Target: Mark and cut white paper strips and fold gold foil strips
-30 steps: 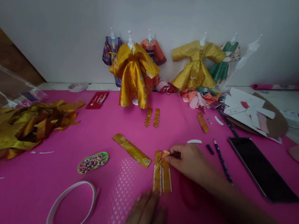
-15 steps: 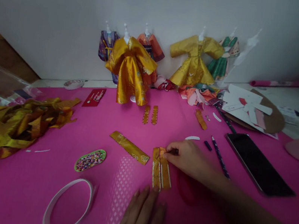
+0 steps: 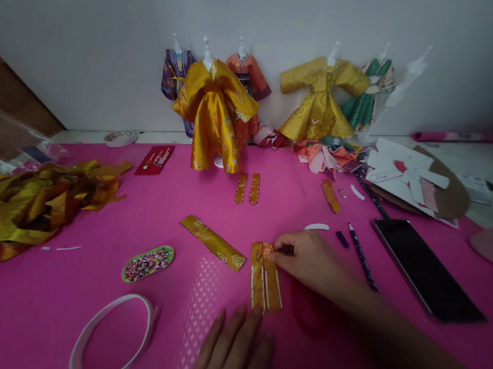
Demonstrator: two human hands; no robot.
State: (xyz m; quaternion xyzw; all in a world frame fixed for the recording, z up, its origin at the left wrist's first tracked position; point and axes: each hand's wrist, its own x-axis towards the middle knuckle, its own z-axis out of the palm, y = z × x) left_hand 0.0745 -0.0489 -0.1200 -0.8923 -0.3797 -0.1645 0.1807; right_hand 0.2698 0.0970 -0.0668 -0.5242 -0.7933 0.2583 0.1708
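A small piece of gold brocade fabric (image 3: 274, 289) with pale trim lines down it lies on the pink mat. At its upper right corner, by a shiny orange patterned bit, the fingers of my right hand (image 3: 307, 256) are pinched together on the fabric. Anything smaller between those fingertips is hidden. My left hand (image 3: 231, 357) lies palm down with fingers apart, its fingertips touching the fabric's lower edge. A loose gold brocade strip (image 3: 213, 243) rests to the left. Farther back are two narrow gold strips (image 3: 248, 188) with beaded edges.
A green dish of beads (image 3: 148, 264) and a white ring (image 3: 80, 333) lie left, before gold scraps (image 3: 38, 201). On the right are a phone (image 3: 429, 269) and a pencil (image 3: 363, 258). Small dressed figures, one in a gold gown (image 3: 217, 117), line the wall.
The fingers of my left hand have spread very slightly. My right hand keeps its pinch at the same corner, and the fabric has not visibly moved.
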